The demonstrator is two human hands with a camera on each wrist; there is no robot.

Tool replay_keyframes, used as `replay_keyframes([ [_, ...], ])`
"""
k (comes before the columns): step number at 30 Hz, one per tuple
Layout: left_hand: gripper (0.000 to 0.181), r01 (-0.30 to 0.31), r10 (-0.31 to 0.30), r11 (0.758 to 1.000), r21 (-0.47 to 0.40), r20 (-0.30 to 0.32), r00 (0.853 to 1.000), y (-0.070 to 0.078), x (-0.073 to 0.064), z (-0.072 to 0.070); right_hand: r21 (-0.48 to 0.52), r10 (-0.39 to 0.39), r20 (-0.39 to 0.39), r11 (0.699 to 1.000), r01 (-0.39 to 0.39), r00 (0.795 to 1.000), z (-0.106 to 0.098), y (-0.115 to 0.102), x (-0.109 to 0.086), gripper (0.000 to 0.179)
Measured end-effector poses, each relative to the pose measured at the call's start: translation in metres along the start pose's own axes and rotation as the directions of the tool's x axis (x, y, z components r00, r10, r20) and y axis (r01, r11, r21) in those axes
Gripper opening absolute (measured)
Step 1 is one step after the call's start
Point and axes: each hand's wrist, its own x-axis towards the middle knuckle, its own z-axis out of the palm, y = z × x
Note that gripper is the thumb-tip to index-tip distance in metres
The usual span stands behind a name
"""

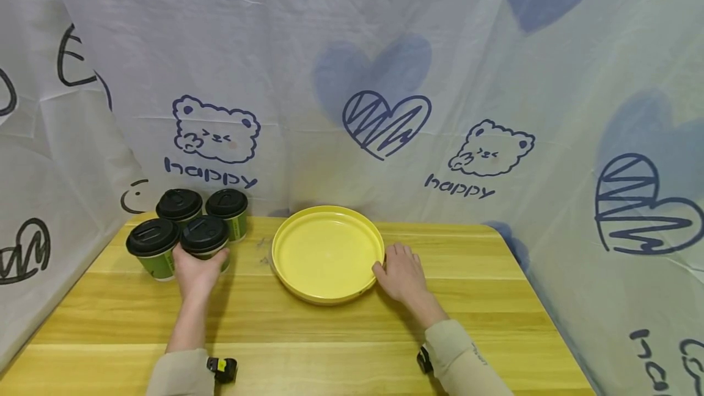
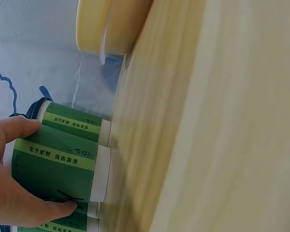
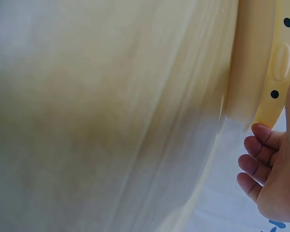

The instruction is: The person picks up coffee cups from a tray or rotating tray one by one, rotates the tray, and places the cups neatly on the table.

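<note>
My left hand grips a green paper coffee cup with a black lid, thumb and fingers on opposite sides of its body. This cup stands at the front right of a tight group of similar lidded cups. In the left wrist view its base is close to the tabletop; contact cannot be told. To the right, a round yellow tray with a raised rim rests on the table. My right hand holds the tray's right edge, thumb at the rim and fingers along the outer side. The right wrist view hides the thumb.
Beside and behind the held cup stand a left front cup, a left rear cup and a right rear cup. The wooden table ends at a patterned cloth backdrop, which also hangs along both sides.
</note>
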Motion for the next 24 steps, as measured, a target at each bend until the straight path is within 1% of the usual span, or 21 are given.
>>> replay_keyframes([
  [5,0.096,-0.004,0.004,1.000,0.007,0.002,1.000,0.000,-0.001,-0.002,-0.001,-0.002,0.011,1.000,0.002,1.000,0.000,0.000,0.001,0.040],
  [12,0.101,0.050,-0.051,0.998,0.041,0.034,0.998,0.009,-0.006,-0.005,-0.001,-0.008,0.010,1.000,0.008,1.000,-0.001,0.000,0.004,0.040],
  [17,0.101,0.061,-0.062,0.997,0.038,0.042,0.997,0.016,-0.011,-0.005,0.003,0.009,0.024,1.000,-0.009,1.000,-0.006,-0.001,0.007,0.042],
  [19,0.100,0.058,-0.058,0.998,0.017,0.021,0.998,0.019,-0.014,-0.004,0.014,0.016,0.023,1.000,-0.016,1.000,-0.008,-0.001,0.007,0.041],
  [21,0.096,0.035,-0.036,0.999,-0.011,-0.024,0.999,0.023,-0.017,-0.003,0.019,0.025,0.024,0.999,-0.026,0.999,-0.009,-0.002,0.008,0.042],
  [22,0.093,0.014,-0.015,1.000,-0.024,-0.053,0.998,0.024,-0.020,-0.003,0.021,0.031,0.025,0.999,-0.032,0.999,-0.010,-0.003,0.007,0.043],
  [23,0.090,-0.023,0.020,0.999,-0.029,-0.088,0.996,0.026,-0.022,-0.003,0.023,0.038,0.026,0.999,-0.038,0.999,-0.011,-0.003,0.007,0.044],
  [24,0.086,-0.068,0.064,0.997,-0.029,-0.123,0.990,0.028,-0.025,-0.002,0.026,0.044,0.020,0.999,-0.044,0.999,-0.012,-0.004,0.006,0.046],
])
